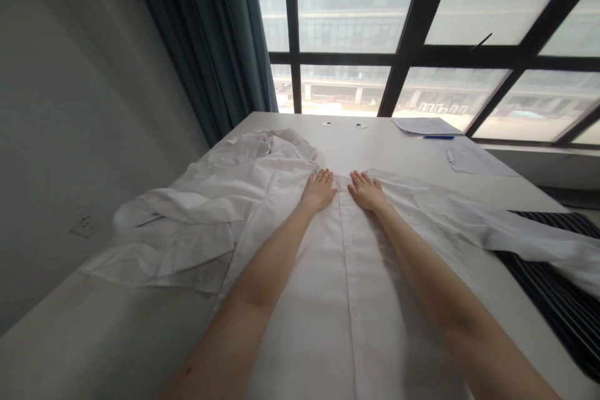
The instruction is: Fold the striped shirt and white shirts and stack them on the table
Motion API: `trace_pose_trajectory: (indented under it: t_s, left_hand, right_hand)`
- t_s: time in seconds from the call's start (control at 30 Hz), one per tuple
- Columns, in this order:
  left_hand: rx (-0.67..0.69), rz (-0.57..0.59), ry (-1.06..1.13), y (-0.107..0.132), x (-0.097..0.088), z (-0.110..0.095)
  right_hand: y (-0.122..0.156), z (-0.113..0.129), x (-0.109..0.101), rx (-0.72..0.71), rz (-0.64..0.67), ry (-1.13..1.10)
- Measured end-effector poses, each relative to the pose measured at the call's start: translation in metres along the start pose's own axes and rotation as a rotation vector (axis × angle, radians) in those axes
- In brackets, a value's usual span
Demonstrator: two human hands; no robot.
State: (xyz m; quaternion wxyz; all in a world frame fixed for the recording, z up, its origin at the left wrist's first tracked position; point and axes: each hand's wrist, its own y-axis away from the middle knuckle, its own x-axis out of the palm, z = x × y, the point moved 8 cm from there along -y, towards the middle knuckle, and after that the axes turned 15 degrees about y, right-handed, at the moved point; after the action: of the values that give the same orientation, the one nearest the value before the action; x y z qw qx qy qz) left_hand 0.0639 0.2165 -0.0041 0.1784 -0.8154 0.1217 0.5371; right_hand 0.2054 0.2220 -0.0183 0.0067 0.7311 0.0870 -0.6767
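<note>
A white shirt [347, 275] lies spread flat on a white table [375, 144], its button strip running down the middle toward me. My left hand [319, 189] lies flat, fingers stretched, on the shirt's far end just left of the strip. My right hand [367, 190] rests flat and open just right of it, close to the left hand. One sleeve [515, 231] trails off to the right. Another white garment [201, 212] lies crumpled to the left.
Papers [424, 125] and a blue pen [439, 137] sit at the table's far right, another sheet [473, 159] nearer. A dark striped cloth [557, 300] hangs off the right edge. A dark curtain [206, 44] and big windows [356, 6] stand behind; a wall is at left.
</note>
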Motion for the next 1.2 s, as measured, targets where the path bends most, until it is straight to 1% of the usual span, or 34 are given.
trace_pose_trajectory:
  t_s: [0.13,0.23,0.37,0.5,0.7,0.87,1.03,1.2]
  left_hand:
    - [0.037,-0.066,0.025,0.007,-0.008,-0.001]
    - [0.064,-0.093,0.053,0.009,-0.012,-0.001]
    - [0.082,-0.120,0.082,0.008,-0.016,-0.001]
    - [0.083,-0.143,0.101,0.007,-0.020,-0.001]
    - [0.060,-0.159,0.109,0.008,-0.025,-0.002]
    - [0.051,-0.183,0.149,0.010,-0.026,0.000]
    - [0.017,-0.193,0.200,0.010,-0.028,0.005]
    - [-0.028,-0.258,0.234,0.013,-0.038,0.008]
  right_hand:
    - [0.008,-0.001,-0.009,0.003,-0.129,-0.039]
    - [0.012,0.004,-0.018,-0.075,-0.204,-0.080]
    - [0.015,0.010,-0.026,-0.191,-0.254,-0.146]
    - [0.015,0.012,-0.029,-0.239,-0.288,-0.194]
    - [0.019,0.012,-0.032,-0.231,-0.314,-0.220]
    - [0.020,0.012,-0.034,-0.219,-0.303,-0.219]
    - [0.021,0.011,-0.035,-0.192,-0.298,-0.208]
    - [0.023,0.009,-0.037,-0.145,-0.304,-0.189]
